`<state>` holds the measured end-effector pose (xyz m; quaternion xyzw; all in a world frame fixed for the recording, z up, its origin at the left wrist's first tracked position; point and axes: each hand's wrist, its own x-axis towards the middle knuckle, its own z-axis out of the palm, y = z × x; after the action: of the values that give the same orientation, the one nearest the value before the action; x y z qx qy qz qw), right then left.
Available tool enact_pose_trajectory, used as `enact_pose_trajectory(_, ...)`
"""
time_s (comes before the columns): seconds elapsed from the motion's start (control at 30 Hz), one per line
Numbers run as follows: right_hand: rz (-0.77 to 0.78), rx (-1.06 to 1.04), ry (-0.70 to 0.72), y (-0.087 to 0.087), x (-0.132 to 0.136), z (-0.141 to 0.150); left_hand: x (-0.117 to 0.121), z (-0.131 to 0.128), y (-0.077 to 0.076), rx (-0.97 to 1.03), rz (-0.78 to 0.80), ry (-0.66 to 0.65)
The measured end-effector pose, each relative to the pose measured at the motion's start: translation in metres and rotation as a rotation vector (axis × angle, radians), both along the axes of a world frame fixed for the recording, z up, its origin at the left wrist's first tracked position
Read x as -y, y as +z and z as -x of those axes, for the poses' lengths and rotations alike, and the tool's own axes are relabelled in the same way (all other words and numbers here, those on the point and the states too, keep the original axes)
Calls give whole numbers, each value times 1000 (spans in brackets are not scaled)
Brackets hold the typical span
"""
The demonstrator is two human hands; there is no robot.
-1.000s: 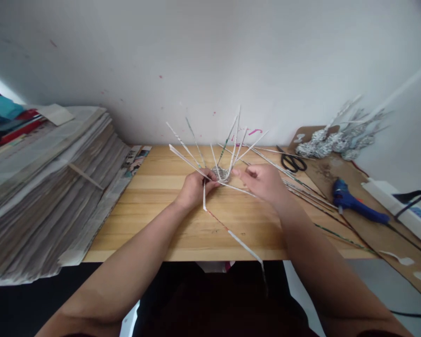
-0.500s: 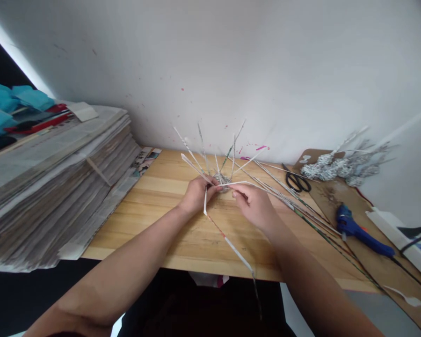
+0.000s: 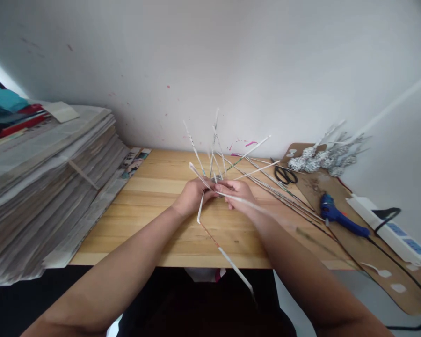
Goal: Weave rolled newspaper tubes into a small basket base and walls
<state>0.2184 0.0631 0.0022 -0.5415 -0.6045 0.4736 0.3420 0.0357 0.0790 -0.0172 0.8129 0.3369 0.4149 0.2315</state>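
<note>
A small woven piece (image 3: 216,178) of rolled newspaper sits between my hands, mostly hidden by the fingers. Its rolled paper spokes (image 3: 250,148) fan upward and outward. My left hand (image 3: 193,194) is closed around the left side of the piece. With thumb and fingers, my right hand (image 3: 239,189) pinches a long white paper tube (image 3: 243,201) at the near side, and its free end trails right in a blur. Another bent paper tube (image 3: 228,257) hangs from under my left hand past the table's front edge.
Stacked newspapers (image 3: 52,187) fill the left side of the wooden table (image 3: 140,206). On the right lie loose paper tubes (image 3: 284,199), black scissors (image 3: 285,175), a blue glue gun (image 3: 342,217), a white power strip (image 3: 389,229) and several woven paper pieces (image 3: 315,161).
My right hand has moved left, up against the woven piece and my left hand. The woven piece has turned, shifting its spokes. The camera view has swung slightly right.
</note>
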Motion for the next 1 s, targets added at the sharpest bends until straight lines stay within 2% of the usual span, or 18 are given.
enact_pose_trajectory(0.1, -31, -82, 13, -4, -2, 0, 0, 0, -1, -16, 3, 4)
enact_pose_trajectory(0.23, -83, -94, -23, -4, -3, -2, -1, 0, -4, 62, 51, 22)
enact_pose_trajectory(0.47, -34, -121, 124, 5, -1, -10, -3, 1, -4, 80, 173, 206)
enact_pose_trajectory(0.53, -87, -109, 138, 5, 0, -11, -3, 1, -4, 73, 180, 223)
enact_pose_trajectory(0.67, -286, -54, 43, 2, 3, -5, -3, 1, -4, 73, 185, 241)
enact_pose_trajectory(0.8, -226, -130, -55, -3, 3, 2, -3, 2, -3, 75, 162, 246)
enact_pose_trajectory(0.9, -234, -43, -17, -8, 3, 3, -2, 4, -1, 61, 147, 235)
enact_pose_trajectory(1.0, -426, 166, -9, -10, 3, -1, -2, 4, 0, 63, 144, 231)
